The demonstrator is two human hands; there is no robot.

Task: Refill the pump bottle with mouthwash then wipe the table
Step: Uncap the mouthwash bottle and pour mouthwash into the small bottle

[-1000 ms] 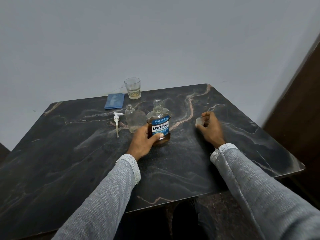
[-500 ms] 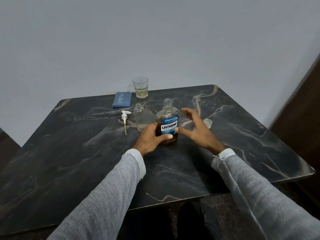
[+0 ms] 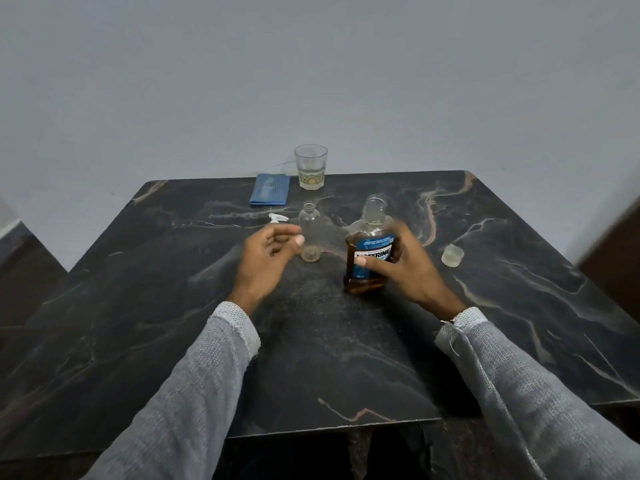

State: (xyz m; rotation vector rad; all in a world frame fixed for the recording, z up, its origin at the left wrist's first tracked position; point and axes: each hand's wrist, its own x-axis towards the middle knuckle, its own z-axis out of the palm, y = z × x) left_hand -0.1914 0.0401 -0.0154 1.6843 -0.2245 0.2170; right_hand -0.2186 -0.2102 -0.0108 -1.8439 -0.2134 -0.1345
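Observation:
The uncapped mouthwash bottle [image 3: 367, 251], brown liquid with a blue label, stands on the dark marble table [image 3: 311, 341]. My right hand [image 3: 405, 268] grips it from the right, thumb across the label. The small clear pump bottle [image 3: 310, 233] stands open-necked to its left. My left hand [image 3: 266, 261] hovers just left of the pump bottle with loosely curled fingers, holding nothing. The white pump head [image 3: 278, 218] lies behind my left hand, partly hidden. The mouthwash cap [image 3: 452, 255] sits on the table to the right.
A folded blue cloth [image 3: 270, 194] lies at the table's far edge, with a glass [image 3: 310, 167] holding a little pale liquid next to it. A grey wall stands behind the table. A dark wooden panel is at the far right.
My left hand let go of the mouthwash bottle and moved left toward the pump bottle. My right hand put the cap down on the table and took hold of the mouthwash bottle.

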